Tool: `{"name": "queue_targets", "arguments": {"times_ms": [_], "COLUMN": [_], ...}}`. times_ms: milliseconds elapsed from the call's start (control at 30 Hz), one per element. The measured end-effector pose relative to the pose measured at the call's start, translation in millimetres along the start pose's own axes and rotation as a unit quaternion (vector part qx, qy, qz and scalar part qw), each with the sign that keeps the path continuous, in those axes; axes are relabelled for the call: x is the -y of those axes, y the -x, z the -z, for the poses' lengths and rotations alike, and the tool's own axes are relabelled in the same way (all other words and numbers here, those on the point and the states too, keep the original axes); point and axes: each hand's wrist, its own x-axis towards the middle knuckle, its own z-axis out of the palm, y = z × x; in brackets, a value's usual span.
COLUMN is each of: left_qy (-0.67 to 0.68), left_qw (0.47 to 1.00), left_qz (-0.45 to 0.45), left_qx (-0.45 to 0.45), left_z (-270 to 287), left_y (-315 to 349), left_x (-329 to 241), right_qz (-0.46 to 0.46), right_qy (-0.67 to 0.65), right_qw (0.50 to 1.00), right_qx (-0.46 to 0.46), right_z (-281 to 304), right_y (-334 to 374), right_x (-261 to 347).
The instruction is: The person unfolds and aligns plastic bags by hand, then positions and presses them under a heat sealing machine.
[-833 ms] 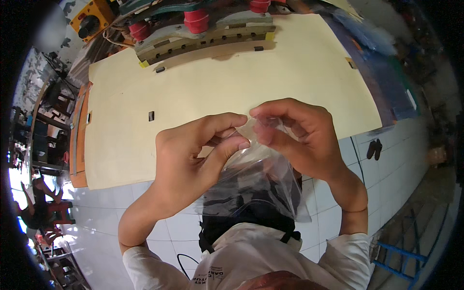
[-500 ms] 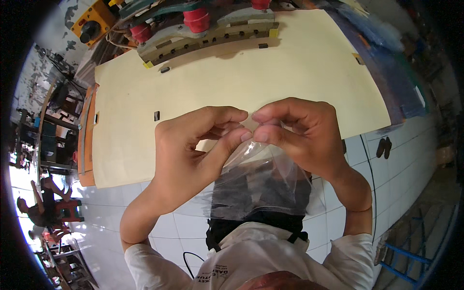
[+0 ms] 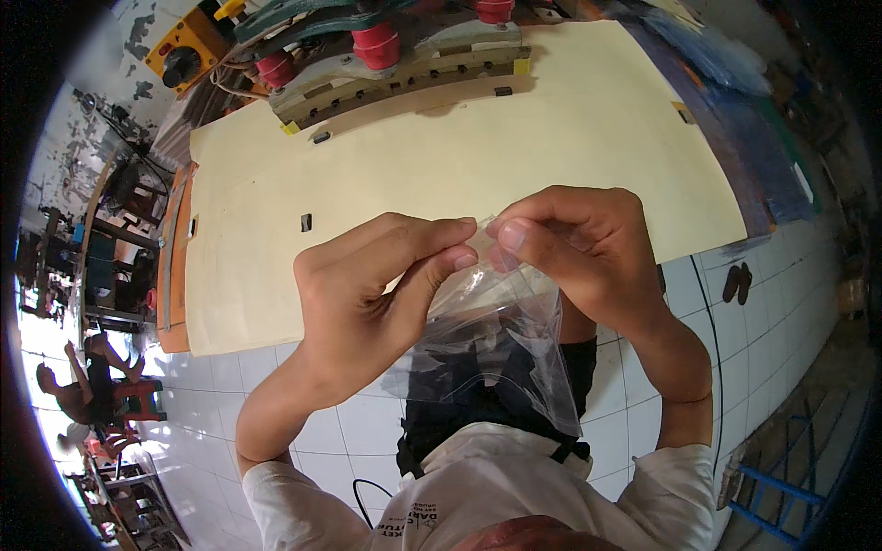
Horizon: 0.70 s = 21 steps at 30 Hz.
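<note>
A clear, limp plastic sheet [image 3: 491, 344], perhaps a bag, hangs from my fingertips over the near edge of the table. My left hand [image 3: 367, 275] pinches its top edge between thumb and forefinger. Close beside it, my right hand [image 3: 579, 248] grips the same edge, thumb over the bent forefinger, with film showing between the fingers. Through the plastic I can see my dark shorts and the tiled floor. Beneath both hands lies a large cream-coloured board [image 3: 423, 165] with small dark blocks [image 3: 307, 222] on it.
At the back of the board stands a heavy machine with red cylinders [image 3: 376, 46] and a long metal bar [image 3: 404, 90]. A yellow box with a black knob [image 3: 182, 66] is at the back left. Bluish plastic sheets [image 3: 707, 55] lie back right. Someone sits on a red stool [image 3: 140, 399] far left.
My right thumb has shifted higher, and the fingertips of my two hands have drawn slightly apart. The plastic hangs in a different shape, its lower right corner now reaching further down.
</note>
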Motion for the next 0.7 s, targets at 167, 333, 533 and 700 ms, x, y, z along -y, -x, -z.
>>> {"name": "queue_targets", "arguments": {"times_ms": [167, 333, 533, 700], "left_qy": [0.006, 0.073, 0.012, -0.112], "left_qw": [1.000, 0.994, 1.000, 0.990], "left_qz": [0.005, 0.078, -0.001, -0.087], "left_qx": [0.026, 0.033, 0.016, -0.015], "left_z": [3, 3, 4, 3], "left_y": [-3, -3, -3, 1], "left_x": [-1, -6, -6, -10], "right_qz": [0.019, 0.048, 0.084, 0.082], "right_qy": [0.022, 0.030, 0.082, 0.083], "right_qw": [0.999, 0.997, 0.991, 0.990], "right_qx": [-0.021, -0.046, -0.062, -0.076], "right_z": [-3, -9, -11, -15], "right_y": [2, 4, 5, 6], "right_x": [-4, -11, -9, -8]}}
